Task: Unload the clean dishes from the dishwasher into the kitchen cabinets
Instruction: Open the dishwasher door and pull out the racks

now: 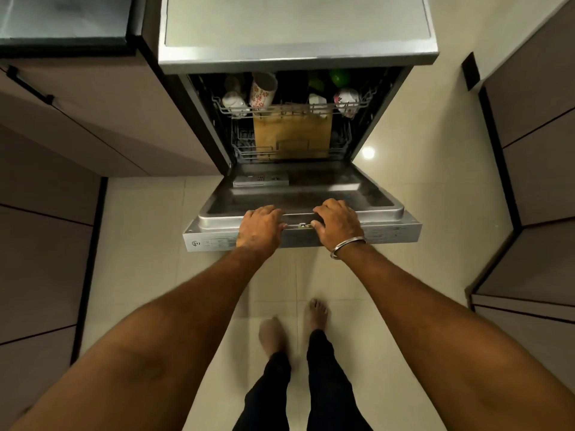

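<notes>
Gripping the dishwasher door (pixel 389 213) edge, frame centre: your left hand (pixel 260 227) and right hand (pixel 337 223), fingers curled over it. Floral mug (pixel 263 91) and wooden cutting board (pixel 292 135) (both racked) sit inside, upper centre.

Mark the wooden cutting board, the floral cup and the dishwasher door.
wooden cutting board (pixel 292 133): head view, middle of its face.
floral cup (pixel 260 94): head view, its patterned side.
dishwasher door (pixel 311 189): head view, bare inner panel.
</notes>
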Available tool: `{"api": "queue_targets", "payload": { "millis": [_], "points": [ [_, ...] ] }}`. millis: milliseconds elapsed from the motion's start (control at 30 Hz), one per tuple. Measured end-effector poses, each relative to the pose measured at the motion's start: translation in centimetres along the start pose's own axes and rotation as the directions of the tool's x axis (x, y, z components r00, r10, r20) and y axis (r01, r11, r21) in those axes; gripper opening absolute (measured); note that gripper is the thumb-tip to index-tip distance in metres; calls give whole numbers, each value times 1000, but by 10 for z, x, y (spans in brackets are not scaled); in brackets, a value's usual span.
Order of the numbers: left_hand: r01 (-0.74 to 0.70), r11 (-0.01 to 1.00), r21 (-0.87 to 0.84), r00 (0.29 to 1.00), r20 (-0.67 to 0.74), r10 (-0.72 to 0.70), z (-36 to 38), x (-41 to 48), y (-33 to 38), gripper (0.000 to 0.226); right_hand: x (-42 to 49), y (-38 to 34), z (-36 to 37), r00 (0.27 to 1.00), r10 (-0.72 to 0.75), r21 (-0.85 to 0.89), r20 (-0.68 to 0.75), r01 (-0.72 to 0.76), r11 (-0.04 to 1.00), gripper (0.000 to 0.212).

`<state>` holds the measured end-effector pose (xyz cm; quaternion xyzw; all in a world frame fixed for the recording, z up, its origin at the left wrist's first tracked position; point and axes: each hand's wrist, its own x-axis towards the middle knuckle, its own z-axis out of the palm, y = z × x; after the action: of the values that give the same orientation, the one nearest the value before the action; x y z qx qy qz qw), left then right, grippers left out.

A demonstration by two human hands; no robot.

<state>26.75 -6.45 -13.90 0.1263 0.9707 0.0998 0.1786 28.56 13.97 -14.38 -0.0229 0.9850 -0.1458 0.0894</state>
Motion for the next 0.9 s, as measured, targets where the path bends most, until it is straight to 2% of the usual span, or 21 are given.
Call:
{"api": "queue_targets", "payload": {
  "millis": [333, 600, 900],
  "points": [
    [71, 997, 43, 994, 77, -74, 64, -31, 2, 35, -37, 19, 59, 1000, -17, 15, 26, 16, 1000, 13],
    [159, 987, 33, 982, 99, -162, 124, -36, -1, 27, -52, 44, 119, 988, -97, 45, 124, 92, 995, 12],
    [128, 992, 2, 990, 58, -128, 191, -53, -9, 24, -72, 61, 176, 966, -134, 100, 221, 114, 988, 13]
  ]
}}
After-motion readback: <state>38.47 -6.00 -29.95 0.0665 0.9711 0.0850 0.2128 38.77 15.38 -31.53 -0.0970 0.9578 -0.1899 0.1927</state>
